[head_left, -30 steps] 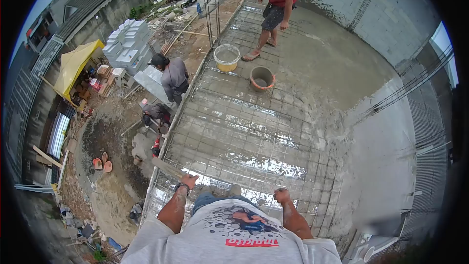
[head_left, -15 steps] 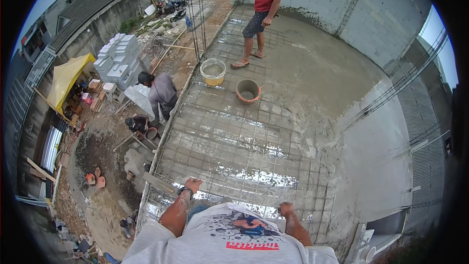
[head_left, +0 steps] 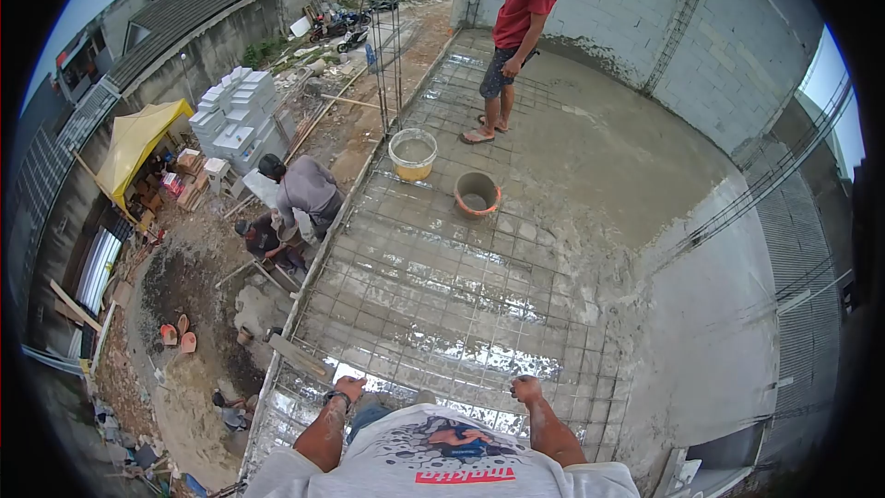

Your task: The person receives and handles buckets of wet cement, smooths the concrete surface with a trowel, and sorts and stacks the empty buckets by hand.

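Observation:
My left hand (head_left: 348, 388) is held in front of my body near the slab's left edge, its fingers curled and a dark band on the wrist. A wooden board (head_left: 299, 356) lies just beyond it. My right hand (head_left: 526, 389) hovers over the wire mesh (head_left: 433, 314), fingers bent inward. Whether either hand holds anything is too small to tell. Further up the mesh stand an orange-rimmed bucket (head_left: 477, 195) with grey contents and a white-and-yellow bucket (head_left: 412, 155), also with grey contents.
A person in a red shirt (head_left: 528, 7) stands on the slab's far part, beside wet concrete (head_left: 618, 148). Below the left edge, a person in grey (head_left: 311, 189) bends near another crouching person (head_left: 263, 238). Rebar (head_left: 385, 46) rises at the left edge; a block wall (head_left: 627, 28) stands behind.
The view has shifted. The person in red now stands more upright with feet closer together. The two people below have moved nearer each other. Both my hands stay low before me.

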### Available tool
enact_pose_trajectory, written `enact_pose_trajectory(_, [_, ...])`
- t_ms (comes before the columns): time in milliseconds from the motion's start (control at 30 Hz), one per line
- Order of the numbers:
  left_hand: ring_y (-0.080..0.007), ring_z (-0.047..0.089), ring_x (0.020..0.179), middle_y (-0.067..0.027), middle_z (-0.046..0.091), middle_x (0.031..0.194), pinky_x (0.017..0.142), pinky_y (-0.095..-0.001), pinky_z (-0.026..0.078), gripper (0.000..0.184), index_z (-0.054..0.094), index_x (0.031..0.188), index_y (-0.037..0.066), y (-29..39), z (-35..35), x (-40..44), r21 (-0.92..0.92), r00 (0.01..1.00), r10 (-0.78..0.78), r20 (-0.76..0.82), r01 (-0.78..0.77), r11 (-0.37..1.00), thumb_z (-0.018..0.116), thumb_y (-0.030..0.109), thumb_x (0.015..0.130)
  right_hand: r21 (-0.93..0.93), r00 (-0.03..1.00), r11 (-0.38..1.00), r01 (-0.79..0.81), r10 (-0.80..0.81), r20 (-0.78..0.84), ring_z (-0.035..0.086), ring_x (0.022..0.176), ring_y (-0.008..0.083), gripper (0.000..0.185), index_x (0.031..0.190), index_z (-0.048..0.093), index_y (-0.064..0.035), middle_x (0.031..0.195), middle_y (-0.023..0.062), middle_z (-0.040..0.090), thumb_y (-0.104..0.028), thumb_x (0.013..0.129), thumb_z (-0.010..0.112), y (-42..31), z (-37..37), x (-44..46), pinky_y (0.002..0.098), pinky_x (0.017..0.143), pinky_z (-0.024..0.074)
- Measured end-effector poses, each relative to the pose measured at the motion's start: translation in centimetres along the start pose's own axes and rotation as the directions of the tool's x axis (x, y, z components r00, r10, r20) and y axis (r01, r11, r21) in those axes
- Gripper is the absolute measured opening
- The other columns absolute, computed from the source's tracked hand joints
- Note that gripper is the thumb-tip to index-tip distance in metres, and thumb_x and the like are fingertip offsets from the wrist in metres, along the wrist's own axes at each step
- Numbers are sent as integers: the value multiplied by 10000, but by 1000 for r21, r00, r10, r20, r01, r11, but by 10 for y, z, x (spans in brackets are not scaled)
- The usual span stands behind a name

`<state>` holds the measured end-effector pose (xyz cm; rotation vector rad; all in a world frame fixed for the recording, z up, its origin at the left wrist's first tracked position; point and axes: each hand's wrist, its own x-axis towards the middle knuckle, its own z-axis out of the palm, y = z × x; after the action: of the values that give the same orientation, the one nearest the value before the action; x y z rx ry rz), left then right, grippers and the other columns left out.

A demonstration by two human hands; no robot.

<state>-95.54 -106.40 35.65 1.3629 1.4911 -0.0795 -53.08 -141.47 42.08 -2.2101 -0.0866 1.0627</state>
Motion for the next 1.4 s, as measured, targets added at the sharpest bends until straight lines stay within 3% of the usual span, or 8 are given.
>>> enact_pose_trajectory(167, [-237,641,742,-132,697,821,718,-361,518,503,685,897,-18,24,9,-23,-93,998,-38,57,43,995,765,453,742,-33,999,999,-21,22,34,633,578,188,275,1031,644,42,756,112,677,-197,896,629,-6,11,-15,307,468,473])
enact_pose_trajectory(367, [-214,654,753,-133,705,841,706,-359,528,482,687,932,-17,14,18,13,49,996,80,35,-81,996,751,432,769,87,997,994,-70,68,25,630,572,204,287,1069,623,38,762,124,671,-192,897,623,44,21,-3,330,452,469])
enact_pose_trajectory(533, [-249,672,706,-148,704,815,663,-367,539,513,680,958,-33,66,0,-20,33,992,-25,125,21,999,736,437,761,129,988,980,-152,148,38,624,576,207,264,1062,605,40,761,137,660,-171,903,611,58,13,-13,346,432,458])
enact_pose_trajectory(633, [-252,665,701,-149,700,805,666,-375,535,523,676,950,-38,26,14,30,203,963,250,100,-266,942,733,447,763,182,984,967,-179,171,57,626,586,209,262,1068,595,43,763,138,658,-161,904,606,65,10,-16,349,432,458])
enact_pose_trajectory(733, [-270,671,785,-170,700,846,731,-381,530,553,675,951,-43,73,4,-16,23,992,10,130,-13,1000,727,473,758,225,981,955,-194,183,72,627,592,210,278,1099,581,41,777,134,661,-159,907,601,59,6,-23,346,442,460])
enact_pose_trajectory(833, [-278,669,846,-181,701,885,771,-386,522,568,677,956,-39,73,6,-19,187,991,101,82,-115,976,726,489,755,139,984,974,-177,172,48,626,590,205,291,1131,572,25,790,124,666,-166,912,591,37,3,-30,340,460,462])
enact_pose_trajectory(867, [-290,672,874,-194,701,922,786,-383,521,582,682,974,-36,64,11,-10,47,994,11,109,-16,999,727,500,751,145,983,973,-182,177,43,625,590,203,289,1133,575,18,792,120,667,-169,914,588,28,3,-33,337,466,463])
enact_pose_trajectory(1400, [-222,659,752,-134,705,819,707,-356,525,505,704,891,1,36,0,-24,25,997,-32,69,30,999,736,488,762,-26,998,999,-41,42,46,643,587,181,274,1112,621,2,779,101,683,-182,912,589,26,23,8,311,475,473])
